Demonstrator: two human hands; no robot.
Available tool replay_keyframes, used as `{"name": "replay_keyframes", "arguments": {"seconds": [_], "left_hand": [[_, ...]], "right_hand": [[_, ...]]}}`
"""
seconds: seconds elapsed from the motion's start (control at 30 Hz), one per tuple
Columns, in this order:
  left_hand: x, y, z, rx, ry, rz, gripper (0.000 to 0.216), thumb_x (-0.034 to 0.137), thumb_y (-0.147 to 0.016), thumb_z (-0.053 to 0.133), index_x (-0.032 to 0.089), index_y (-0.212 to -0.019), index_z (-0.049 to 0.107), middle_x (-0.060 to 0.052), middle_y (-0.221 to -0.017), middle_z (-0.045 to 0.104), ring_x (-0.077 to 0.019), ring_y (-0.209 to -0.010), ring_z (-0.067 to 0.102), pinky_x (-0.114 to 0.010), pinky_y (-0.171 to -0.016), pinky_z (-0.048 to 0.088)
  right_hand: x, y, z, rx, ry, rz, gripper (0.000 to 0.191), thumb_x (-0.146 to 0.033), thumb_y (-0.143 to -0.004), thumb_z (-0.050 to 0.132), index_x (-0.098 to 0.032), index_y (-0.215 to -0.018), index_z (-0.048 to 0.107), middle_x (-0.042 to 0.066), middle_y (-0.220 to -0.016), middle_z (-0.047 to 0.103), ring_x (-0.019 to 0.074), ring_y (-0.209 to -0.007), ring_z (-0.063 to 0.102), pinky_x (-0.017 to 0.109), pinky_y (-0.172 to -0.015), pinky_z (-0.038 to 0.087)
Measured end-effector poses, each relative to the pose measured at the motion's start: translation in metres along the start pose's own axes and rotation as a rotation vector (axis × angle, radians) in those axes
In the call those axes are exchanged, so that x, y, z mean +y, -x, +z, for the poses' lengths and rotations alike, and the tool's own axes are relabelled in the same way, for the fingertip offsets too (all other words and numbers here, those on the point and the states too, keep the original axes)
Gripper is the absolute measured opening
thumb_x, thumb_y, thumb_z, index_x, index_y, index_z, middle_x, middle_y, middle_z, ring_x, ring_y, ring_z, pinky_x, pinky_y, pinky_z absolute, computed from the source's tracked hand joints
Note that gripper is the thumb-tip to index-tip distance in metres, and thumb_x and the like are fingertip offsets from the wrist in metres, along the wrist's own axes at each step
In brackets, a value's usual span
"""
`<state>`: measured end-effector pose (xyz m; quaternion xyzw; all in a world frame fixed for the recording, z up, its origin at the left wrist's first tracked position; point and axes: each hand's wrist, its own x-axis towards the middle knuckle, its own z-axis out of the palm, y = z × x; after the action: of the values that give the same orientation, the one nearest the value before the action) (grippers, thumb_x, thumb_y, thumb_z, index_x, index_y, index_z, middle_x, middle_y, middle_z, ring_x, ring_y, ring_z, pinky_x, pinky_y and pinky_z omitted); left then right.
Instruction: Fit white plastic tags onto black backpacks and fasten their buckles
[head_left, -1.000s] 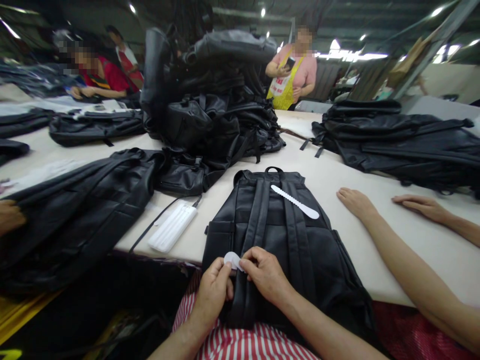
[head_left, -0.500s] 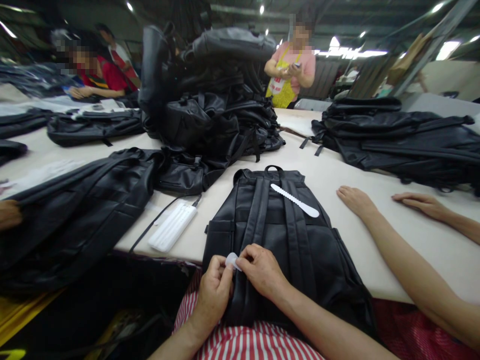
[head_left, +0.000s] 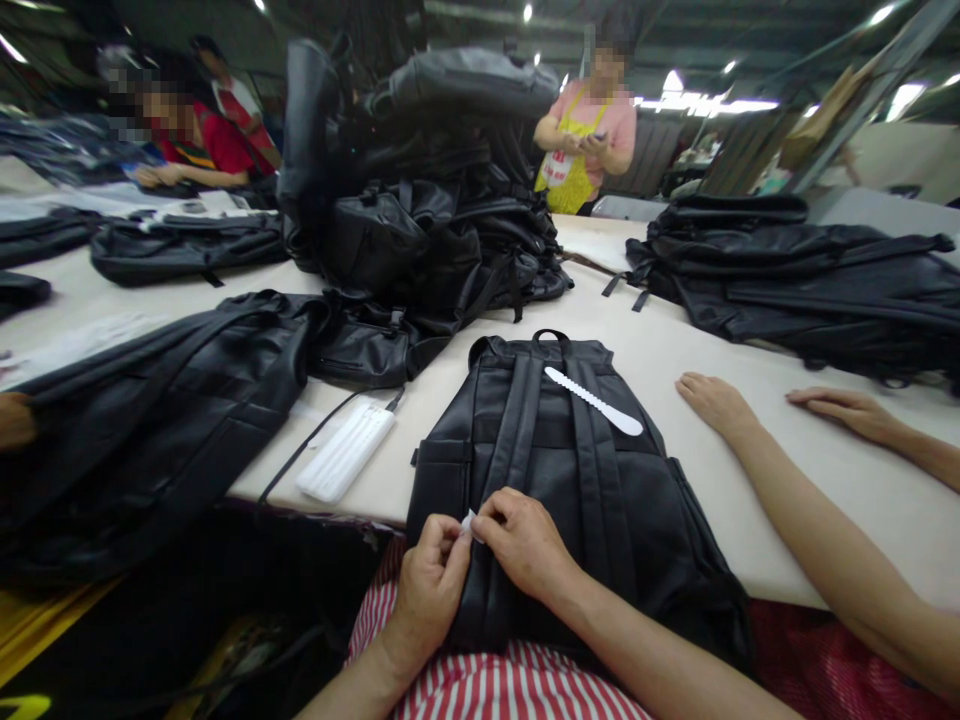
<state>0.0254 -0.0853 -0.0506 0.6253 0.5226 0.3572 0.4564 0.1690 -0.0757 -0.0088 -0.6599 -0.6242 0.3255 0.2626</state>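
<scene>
Our left grip (head_left: 431,580) and right grip (head_left: 521,540) are meeting at the near end of a black backpack (head_left: 555,470). Both are closing thumb and fingertips on a small white piece (head_left: 468,522), which is showing only as a sliver between them. We are holding it just above the backpack's left strap, close to our striped lap. The backpack is lying strap side up, its far end on the surface (head_left: 675,350) and its near end hanging over the edge toward us. A white toothed strip (head_left: 594,401) is resting across its right strap, near the top handle. Just left of the backpack, a white ribbed pad (head_left: 346,452) is lying on the surface, apart from it. To our right, a co-worker's near hand (head_left: 712,402) and far hand (head_left: 840,408) are resting flat on the surface. A tall heap of black bags (head_left: 435,220) is standing beyond the backpack, and another black bag (head_left: 172,400) is sprawling at the left.
</scene>
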Motion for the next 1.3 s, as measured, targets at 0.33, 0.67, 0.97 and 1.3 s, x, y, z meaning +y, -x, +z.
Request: {"name": "replay_keyframes", "arguments": {"seconds": [0.33,0.67,0.97,1.3], "left_hand": [[0.001,-0.008,0.003,0.061,0.194,-0.223,0.027,0.044,-0.079,0.051,0.018,-0.075,0.049,0.004,-0.058,0.051,-0.0098,-0.054,0.047,-0.019,-0.05,0.037],[0.008,-0.008,0.002,0.011,0.398,-0.395,0.032,0.047,-0.071,0.059,0.017,-0.079,0.052,0.007,-0.051,0.046,-0.0066,-0.044,0.041,-0.016,-0.041,0.03],[0.008,-0.006,0.005,0.032,0.559,-0.46,0.035,0.043,-0.069,0.065,0.018,-0.089,0.051,0.011,-0.046,0.035,-0.0029,-0.038,0.028,-0.014,-0.037,0.02],[0.02,-0.005,0.002,-0.051,0.57,-0.512,0.032,0.042,-0.068,0.067,0.016,-0.078,0.052,0.01,-0.048,0.035,-0.0022,-0.039,0.025,-0.015,-0.038,0.017]], "right_hand": [[-0.001,0.007,0.0,-0.041,0.006,-0.077,0.019,-0.016,-0.084,0.044,-0.019,-0.078,0.062,0.003,-0.081,0.058,0.0126,-0.076,0.055,0.023,-0.07,0.039],[-0.001,0.01,0.005,0.044,-0.094,-0.068,0.016,-0.016,-0.083,0.047,-0.02,-0.079,0.062,0.001,-0.08,0.059,0.0129,-0.077,0.056,0.023,-0.072,0.04],[0.001,0.012,0.005,0.072,-0.109,-0.091,0.017,-0.015,-0.084,0.047,-0.019,-0.078,0.062,0.002,-0.079,0.058,0.0129,-0.075,0.055,0.024,-0.071,0.04],[0.002,0.014,0.004,0.083,-0.118,-0.1,0.018,-0.013,-0.082,0.045,-0.019,-0.078,0.061,0.002,-0.079,0.057,0.0136,-0.076,0.055,0.025,-0.072,0.042]]}}
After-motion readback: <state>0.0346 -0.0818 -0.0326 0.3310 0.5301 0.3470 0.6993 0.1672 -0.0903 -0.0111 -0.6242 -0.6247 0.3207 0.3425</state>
